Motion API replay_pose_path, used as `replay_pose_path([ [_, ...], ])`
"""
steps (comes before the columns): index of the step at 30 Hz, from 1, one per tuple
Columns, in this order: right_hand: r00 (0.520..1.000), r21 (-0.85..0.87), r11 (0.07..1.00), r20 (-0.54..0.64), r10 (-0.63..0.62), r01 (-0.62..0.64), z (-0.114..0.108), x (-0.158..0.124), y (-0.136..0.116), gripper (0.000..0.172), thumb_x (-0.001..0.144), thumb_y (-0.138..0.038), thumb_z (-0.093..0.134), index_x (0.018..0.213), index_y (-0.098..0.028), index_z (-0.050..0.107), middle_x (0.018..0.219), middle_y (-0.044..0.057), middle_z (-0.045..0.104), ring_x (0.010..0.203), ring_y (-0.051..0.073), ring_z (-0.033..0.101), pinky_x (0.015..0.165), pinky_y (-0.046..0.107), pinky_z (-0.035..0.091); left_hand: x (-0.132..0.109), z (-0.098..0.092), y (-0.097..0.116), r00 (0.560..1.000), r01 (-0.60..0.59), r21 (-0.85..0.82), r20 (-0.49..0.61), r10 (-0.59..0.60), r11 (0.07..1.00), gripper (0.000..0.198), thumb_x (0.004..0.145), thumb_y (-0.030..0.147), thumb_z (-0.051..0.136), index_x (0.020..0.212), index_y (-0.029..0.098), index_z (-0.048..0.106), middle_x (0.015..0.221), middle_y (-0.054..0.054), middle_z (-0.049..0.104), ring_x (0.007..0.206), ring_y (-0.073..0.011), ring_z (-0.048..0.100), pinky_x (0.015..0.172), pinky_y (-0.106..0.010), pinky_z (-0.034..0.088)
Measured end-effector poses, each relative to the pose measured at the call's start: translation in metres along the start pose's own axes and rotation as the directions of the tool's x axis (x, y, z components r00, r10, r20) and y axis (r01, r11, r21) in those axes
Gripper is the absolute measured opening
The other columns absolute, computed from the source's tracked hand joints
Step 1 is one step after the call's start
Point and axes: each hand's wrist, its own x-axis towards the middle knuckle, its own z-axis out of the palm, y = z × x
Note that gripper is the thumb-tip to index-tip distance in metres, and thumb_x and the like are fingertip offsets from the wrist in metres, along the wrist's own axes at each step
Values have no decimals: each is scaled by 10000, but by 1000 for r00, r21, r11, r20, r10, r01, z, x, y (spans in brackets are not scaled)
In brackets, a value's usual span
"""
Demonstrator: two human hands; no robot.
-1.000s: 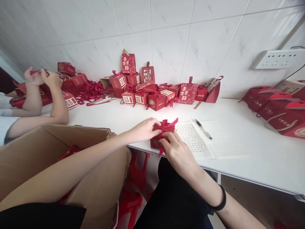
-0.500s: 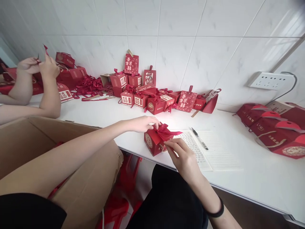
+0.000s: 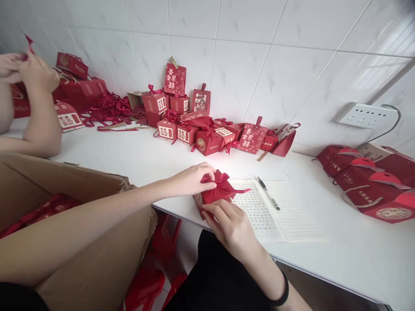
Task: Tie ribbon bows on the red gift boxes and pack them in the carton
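Note:
A small red gift box (image 3: 210, 197) with a gold emblem on its left side sits at the table's front edge. On its top is a red ribbon bow (image 3: 221, 180), one tail stretching right over the notebook. My left hand (image 3: 194, 179) reaches in from the left, thumb and fingers pinched on the bow's left loop. My right hand (image 3: 231, 224) is in front of the box with its fingertips together at the box's front left part. Whatever those fingertips hold is hidden.
An open notebook (image 3: 256, 211) with a pen (image 3: 268, 193) lies right of the box. Red gift boxes (image 3: 207, 142) and loose ribbons (image 3: 113, 106) line the wall. More red boxes (image 3: 366, 185) stand right, below a power strip (image 3: 361, 115). At left are a cardboard carton (image 3: 106, 242) and another person's hands (image 3: 39, 71).
My right hand has moved left, from the box's right side to its front left. My left hand stays at the bow. The view has shifted slightly, and the other person's hands appear farther left.

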Motion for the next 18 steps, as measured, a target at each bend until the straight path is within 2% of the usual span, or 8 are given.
replay_pose_path([
  [5, 995, 1, 1000, 95, -24, 24, -3, -5, 1, 210, 963, -115, 412, 904, -122, 613, 758, 63, 614, 625, 145, 550, 560, 265, 463, 2, 13, -4, 998, 16, -64, -61, -20, 998, 123, 770, 317, 550, 791, 196, 556, 1117, -55, 545, 1081, -211, 552, 969, -360, 418],
  [8, 982, 121, 993, 186, -38, 15, -13, -12, -1, 180, 976, -166, 421, 955, -124, 595, 753, 56, 614, 621, 144, 550, 555, 271, 467, 1, 20, -3, 994, 28, -58, -105, -34, 998, 85, 781, 281, 510, 808, 202, 526, 1093, -43, 522, 1048, -204, 549, 956, -371, 418],
  [9, 982, 185, 983, 188, -33, -2, -18, -14, 0, 149, 972, -187, 445, 973, -131, 583, 748, 49, 612, 623, 143, 551, 557, 271, 471, 0, 22, -2, 993, 31, -57, -109, -37, 998, 81, 785, 274, 496, 818, 204, 517, 1089, -41, 517, 1037, -203, 548, 945, -373, 423],
  [11, 994, 261, 965, 107, 12, -40, -31, -15, 6, 86, 949, -190, 504, 1001, -151, 560, 742, 32, 602, 633, 139, 554, 570, 264, 482, 1, 24, -1, 994, 26, -62, -105, -33, 998, 88, 792, 279, 484, 828, 202, 503, 1088, -43, 508, 1017, -202, 547, 922, -370, 431],
  [13, 996, 189, 979, -18, 84, -80, -43, -13, 19, 108, 910, -176, 572, 1017, -169, 555, 778, 37, 591, 692, 152, 565, 608, 274, 497, 3, 24, -2, 995, 3, -73, -99, -11, 997, 98, 790, 288, 492, 825, 197, 500, 1083, -45, 507, 980, -193, 551, 894, -354, 440],
  [15, 988, 19, 991, -75, 136, -135, -51, -8, 36, 192, 869, -231, 643, 1036, -169, 571, 900, 87, 575, 826, 201, 573, 665, 321, 512, 6, 22, -5, 996, -29, -77, -87, 22, 997, 91, 785, 278, 504, 816, 193, 506, 1071, -39, 513, 938, -175, 556, 875, -335, 442],
  [17, 983, -82, 980, -23, 182, -183, -53, -4, 51, 247, 850, -308, 663, 1040, -168, 590, 1012, 128, 547, 929, 249, 563, 702, 369, 520, 9, 19, -7, 997, -54, -70, -66, 50, 996, 72, 781, 259, 511, 807, 192, 516, 1064, -30, 527, 932, -166, 557, 890, -332, 427],
  [18, 978, -78, 976, 21, 207, -204, -52, -3, 56, 217, 862, -311, 645, 1023, -173, 598, 1018, 126, 551, 930, 250, 570, 708, 372, 522, 11, 18, -8, 997, -65, -64, -55, 61, 996, 65, 779, 253, 514, 804, 193, 522, 1071, -27, 535, 952, -168, 555, 910, -338, 414],
])
